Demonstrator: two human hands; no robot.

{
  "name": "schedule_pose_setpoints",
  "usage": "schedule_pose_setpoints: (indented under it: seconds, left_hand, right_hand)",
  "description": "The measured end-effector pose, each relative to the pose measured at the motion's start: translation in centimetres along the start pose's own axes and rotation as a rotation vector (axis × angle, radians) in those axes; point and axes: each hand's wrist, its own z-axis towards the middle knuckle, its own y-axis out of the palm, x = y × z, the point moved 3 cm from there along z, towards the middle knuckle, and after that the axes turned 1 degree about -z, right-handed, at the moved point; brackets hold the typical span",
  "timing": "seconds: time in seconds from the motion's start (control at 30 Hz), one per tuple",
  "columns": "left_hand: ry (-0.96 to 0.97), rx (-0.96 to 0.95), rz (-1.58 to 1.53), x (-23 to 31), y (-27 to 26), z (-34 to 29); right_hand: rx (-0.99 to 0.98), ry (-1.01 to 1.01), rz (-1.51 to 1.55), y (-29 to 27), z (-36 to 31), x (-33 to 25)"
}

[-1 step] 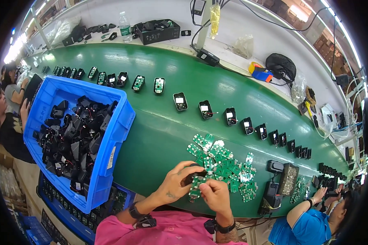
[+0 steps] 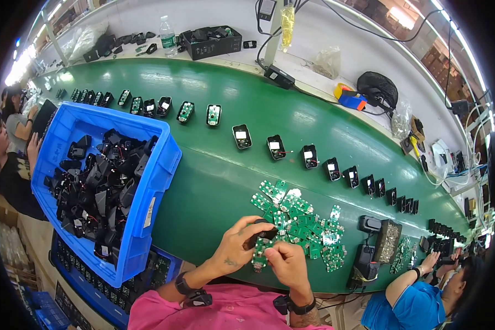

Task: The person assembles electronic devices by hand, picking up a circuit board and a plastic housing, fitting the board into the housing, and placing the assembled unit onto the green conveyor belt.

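Note:
My left hand (image 2: 235,248) is closed around a small black plastic housing (image 2: 263,233), mostly hidden by its fingers. Just below it, my right hand (image 2: 289,267) pinches a small green circuit board (image 2: 260,252) between thumb and fingers. The board is held right up against the housing; whether it sits inside cannot be told. Beyond and to the right of both hands, a loose pile of green circuit boards (image 2: 302,223) lies on the green table (image 2: 203,181).
At left, a blue bin (image 2: 168,165) holds many black housings. A curved row of open housings (image 2: 276,147) crosses the table, those toward the left carrying green boards. A cordless tool (image 2: 364,264) lies right of the pile, near a person in blue (image 2: 412,297). Others sit at far left.
My right hand has shifted slightly left and down, and the circuit board has tilted with it. My left hand and the housing stay almost in place.

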Motion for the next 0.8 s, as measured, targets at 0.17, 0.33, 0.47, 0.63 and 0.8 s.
schedule_pose_setpoints:
  seconds: [0.17, 0.33, 0.47, 0.63, 0.8]
  left_hand:
    - [0.141, 0.211, 0.08, -0.7, 0.1, 0.3]
    - [0.203, 0.255, 0.145, 0.2, 0.7, 0.1]
    - [0.109, 0.281, 0.054, -0.3, 0.8, -0.3]
    - [0.03, 0.078, -0.104, -0.4, 0.3, -0.5]
    - [-0.147, -0.075, -0.317, -1.1, -0.3, -1.0]
  right_hand:
    - [0.066, -0.14, -0.278, 1.2, -0.2, -2.6]
    - [0.152, -0.213, -0.252, 1.4, -0.2, -2.4]
    - [0.217, -0.217, -0.294, 1.5, -0.1, -1.7]
    - [0.305, -0.147, -0.282, 1.0, 0.2, -1.4]
    - [0.301, -0.184, -0.408, 1.4, 0.3, -1.2]
